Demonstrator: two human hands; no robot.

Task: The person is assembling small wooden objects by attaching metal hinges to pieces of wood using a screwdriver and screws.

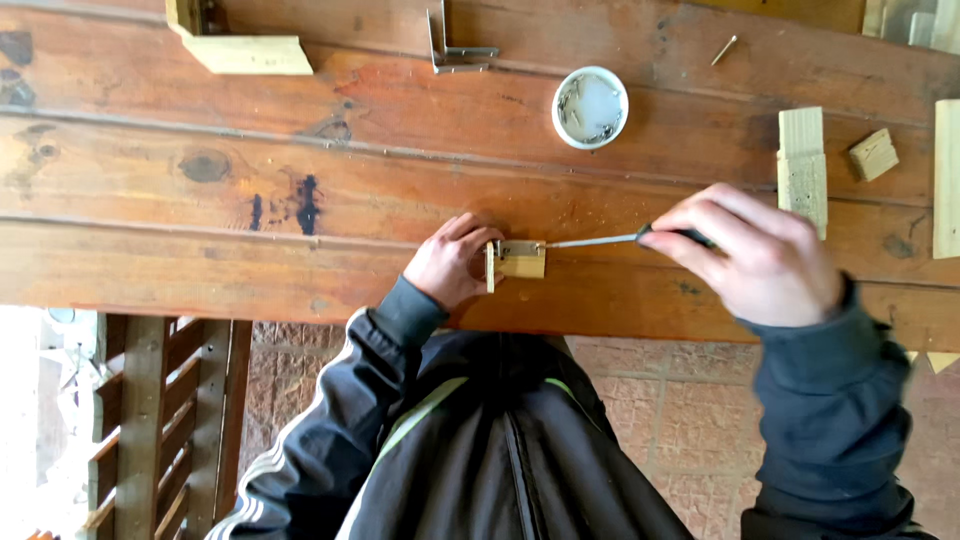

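Cup (590, 107) behind block (521, 260) (on bench (200, 230))

— What can't you make out here?

— The left hand (452, 262) covers the near end of the small wooden block (522, 260), so its fingertips and that end are hidden. The screwdriver (600, 240) handle is mostly buried in the right hand (760, 258); its tip at the block is too small to tell.

— Anything else?

— The white dish (590, 107) holds small metal bits, too tiny to name. The plank (947, 180) at the right is cut by the edge, as is the wooden piece (235, 45) at the top.
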